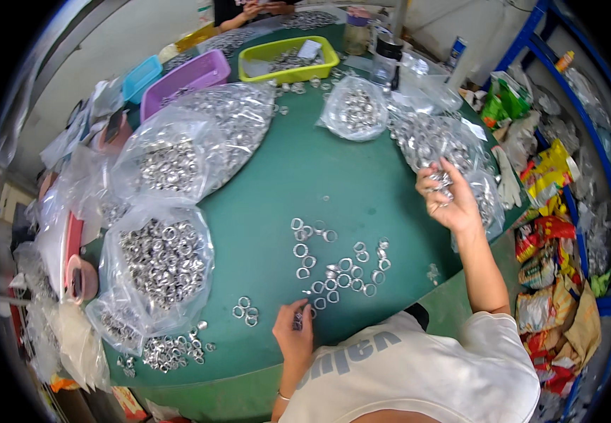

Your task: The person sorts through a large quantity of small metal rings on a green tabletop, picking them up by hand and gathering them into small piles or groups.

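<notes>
My right hand (453, 204) is raised at the right, its fingers curled round several silver metal rings (442, 185), above a clear bag of rings (438, 141). Low in the middle, my left hand (294, 337) is closed near the table's front edge, with shiny ring-like metal (297, 321) between its fingers. Just beyond it, loose metal rings (344, 280) lie scattered on the green table (284, 176). A small group of rings (251, 311) lies to the left of that hand.
Large open bags of rings (164, 261) line the left side, with a loose pile (168, 352) in front. A purple bin (185, 81), a yellow-green bin (289, 58) and a small bag (355, 109) stand farther back. Blue shelving (587, 127) borders the right. Another person's hands (252, 10) show beyond.
</notes>
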A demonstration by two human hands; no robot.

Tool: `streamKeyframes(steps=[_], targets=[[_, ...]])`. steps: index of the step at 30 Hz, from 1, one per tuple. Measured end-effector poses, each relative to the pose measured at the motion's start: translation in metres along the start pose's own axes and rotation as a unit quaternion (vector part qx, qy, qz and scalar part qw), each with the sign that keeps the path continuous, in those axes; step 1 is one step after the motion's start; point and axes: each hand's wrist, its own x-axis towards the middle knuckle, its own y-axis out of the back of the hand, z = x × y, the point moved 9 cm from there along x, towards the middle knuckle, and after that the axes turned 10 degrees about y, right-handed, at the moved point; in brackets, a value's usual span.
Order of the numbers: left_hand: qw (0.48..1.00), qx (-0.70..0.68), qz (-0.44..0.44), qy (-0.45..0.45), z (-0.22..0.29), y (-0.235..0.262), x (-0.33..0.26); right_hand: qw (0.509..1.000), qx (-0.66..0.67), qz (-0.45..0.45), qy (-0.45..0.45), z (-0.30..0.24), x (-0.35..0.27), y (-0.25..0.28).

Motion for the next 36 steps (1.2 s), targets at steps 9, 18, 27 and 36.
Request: streamKeyframes(steps=[9,18,27,36], targets=[[1.0,0.0,0.022,0.006,-0.017,0.014,-0.009,0.944,-0.191,0.061,-0.261,0.172,0.036,0.016],[0.998,-0.044,0.047,0.0,-0.029,0.018,-0.008,0.843,-0.363,-0.036,-0.396,0.293,0.035,0.0],[0.996,-0.067,0.053,0.005,-0.037,0.016,-0.009,0.809,-0.4,-0.077,-0.424,0.397,0.043,-0.037],[0.997,-0.058,0.032,-0.026,-0.039,0.01,-0.011,0.603,-0.484,-0.358,-0.523,0.503,-0.048,-0.091]])
